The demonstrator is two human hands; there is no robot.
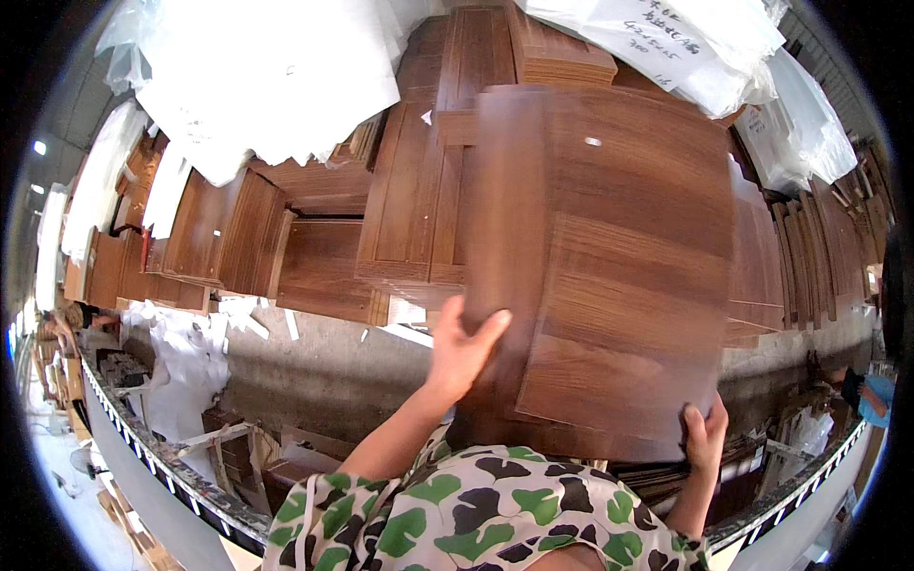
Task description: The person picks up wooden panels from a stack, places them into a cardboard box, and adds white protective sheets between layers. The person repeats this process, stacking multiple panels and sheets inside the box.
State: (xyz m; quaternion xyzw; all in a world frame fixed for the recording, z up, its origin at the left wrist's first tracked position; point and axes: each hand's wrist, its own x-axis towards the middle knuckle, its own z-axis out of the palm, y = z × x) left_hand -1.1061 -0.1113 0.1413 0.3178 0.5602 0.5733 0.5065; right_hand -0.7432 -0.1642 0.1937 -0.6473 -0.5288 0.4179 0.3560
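R hand [705, 436] grips brown wood panel [633, 305] nr its lower-right corner, ctr-right of frame; L hand [460, 354] by its left side, lower ctr, thumb spread, can't tell if gripping.

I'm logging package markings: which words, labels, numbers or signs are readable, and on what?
White wrapped package, upper right: several lines of dark handwriting, characters and numbers; I won't copy them out.
Wrapped bundle at right: faint marks, too small to read.
White sheet, upper left: faint marks, too small.
Brown panel in hand: no readable text.
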